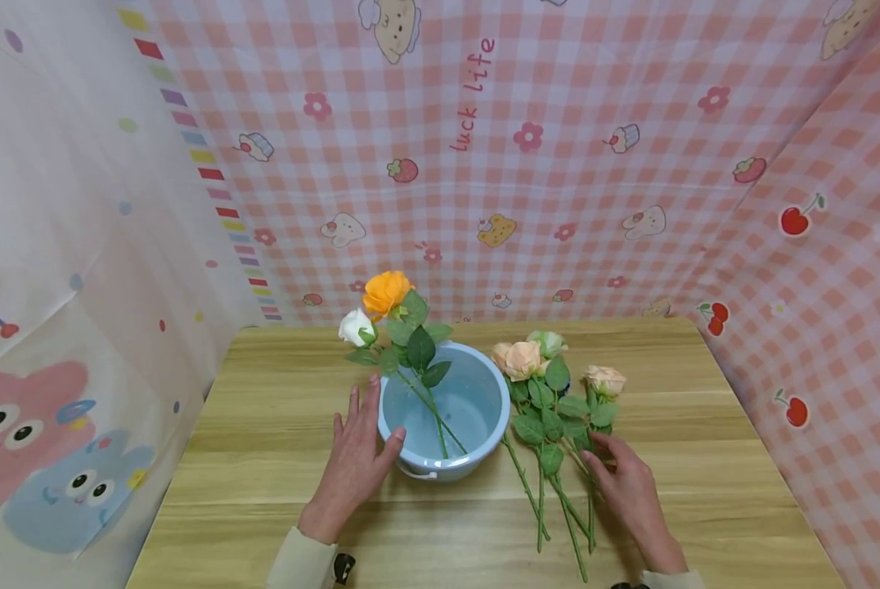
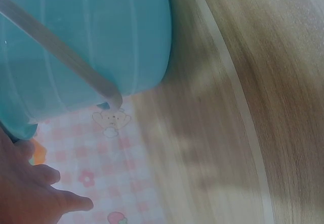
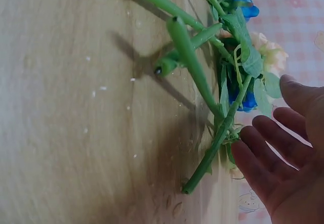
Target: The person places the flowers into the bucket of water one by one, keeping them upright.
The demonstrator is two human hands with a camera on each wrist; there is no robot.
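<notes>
A light blue bucket (image 1: 505, 397) stands on the table. Inside it lean an orange rose (image 1: 387, 293) and a white rose (image 1: 355, 329), their stems crossing. My left hand (image 1: 359, 454) rests against the bucket's left rim, fingers spread and thumb near the front edge. To the right lies a bunch of peach roses (image 1: 523, 360) with a pale green rose (image 1: 547, 342). A separate peach rose (image 1: 605, 379) lies beside them. My right hand (image 1: 626, 483) is at its stem and leaves, thumb and fingers apart. Blue flowers (image 3: 246, 100) show under the leaves in the right wrist view.
A bucket handle (image 2: 66, 54) hangs down the bucket's side. Small white scraps lie on the wooden table (image 3: 76, 133). Behind the table hangs a pink checked cloth (image 1: 440, 204), with a patterned white cloth (image 1: 94, 245) at the left.
</notes>
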